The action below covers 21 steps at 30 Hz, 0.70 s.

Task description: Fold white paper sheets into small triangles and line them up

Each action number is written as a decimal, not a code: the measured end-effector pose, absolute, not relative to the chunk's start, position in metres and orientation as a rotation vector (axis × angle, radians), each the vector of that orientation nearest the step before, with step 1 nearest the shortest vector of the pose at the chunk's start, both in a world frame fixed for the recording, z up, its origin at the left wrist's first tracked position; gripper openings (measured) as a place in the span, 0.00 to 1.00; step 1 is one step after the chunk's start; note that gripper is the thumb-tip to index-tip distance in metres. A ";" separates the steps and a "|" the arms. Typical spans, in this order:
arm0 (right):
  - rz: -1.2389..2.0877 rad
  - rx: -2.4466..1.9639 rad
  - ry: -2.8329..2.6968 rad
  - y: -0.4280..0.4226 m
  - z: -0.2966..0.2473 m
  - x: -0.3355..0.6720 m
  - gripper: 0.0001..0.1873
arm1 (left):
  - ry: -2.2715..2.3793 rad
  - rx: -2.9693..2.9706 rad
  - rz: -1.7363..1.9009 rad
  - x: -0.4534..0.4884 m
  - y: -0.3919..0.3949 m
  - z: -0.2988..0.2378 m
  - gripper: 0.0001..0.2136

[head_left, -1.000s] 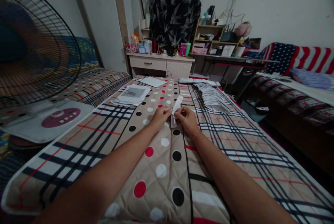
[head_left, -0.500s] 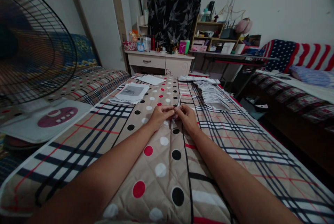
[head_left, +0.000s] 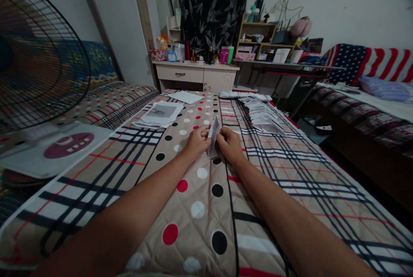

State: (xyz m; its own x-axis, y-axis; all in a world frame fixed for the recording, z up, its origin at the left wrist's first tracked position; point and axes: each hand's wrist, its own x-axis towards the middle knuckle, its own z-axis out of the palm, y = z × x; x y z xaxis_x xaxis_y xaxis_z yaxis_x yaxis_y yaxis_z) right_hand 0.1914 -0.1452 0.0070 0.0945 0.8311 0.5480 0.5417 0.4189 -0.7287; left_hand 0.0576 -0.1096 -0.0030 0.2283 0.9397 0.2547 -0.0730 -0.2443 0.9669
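Between my two hands a folded sheet of printed paper point(head_left: 213, 136) stands on edge, its layers slightly parted. My left hand point(head_left: 198, 141) holds it from the left, thumb and fingers at its side. On the right side, my right hand point(head_left: 229, 143) pinches the paper with curled fingers. Off to the left lie several flat printed sheets point(head_left: 161, 113), the top one with a grey picture. A long row of folded papers point(head_left: 263, 115) lies overlapping to the right.
All this rests on a quilted bedspread point(head_left: 190, 242) with dots and plaid. A white sheet point(head_left: 185, 97) and another paper bundle point(head_left: 243, 95) lie farther back. A fan point(head_left: 48, 53) stands at the left. Beyond the bed is a drawer cabinet point(head_left: 183, 74).
The folded paper has turned from nearly edge-on to showing its printed left face, and its layers have spread. My left fingers have opened out along it. The view has shifted slightly.
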 end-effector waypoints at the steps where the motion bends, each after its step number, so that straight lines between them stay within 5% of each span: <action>1: 0.257 -1.254 -1.612 -0.146 0.008 0.190 0.09 | 0.905 1.536 1.258 0.058 -0.109 -0.004 0.25; 15: 0.031 -1.516 -1.448 -0.143 0.011 0.188 0.07 | 1.523 2.332 1.311 0.059 -0.129 0.020 0.19; 21: 0.060 -1.385 -1.399 -0.142 0.010 0.194 0.08 | 1.350 2.672 1.339 0.048 -0.127 0.018 0.20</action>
State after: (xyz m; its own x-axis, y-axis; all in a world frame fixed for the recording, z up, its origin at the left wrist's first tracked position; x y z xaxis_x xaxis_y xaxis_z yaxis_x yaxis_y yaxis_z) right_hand 0.1942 -0.1417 0.0104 0.2984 0.7216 0.6247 0.6654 0.3119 -0.6782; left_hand 0.0478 -0.1271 0.0176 0.3308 0.6117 0.7186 0.7235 -0.6533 0.2230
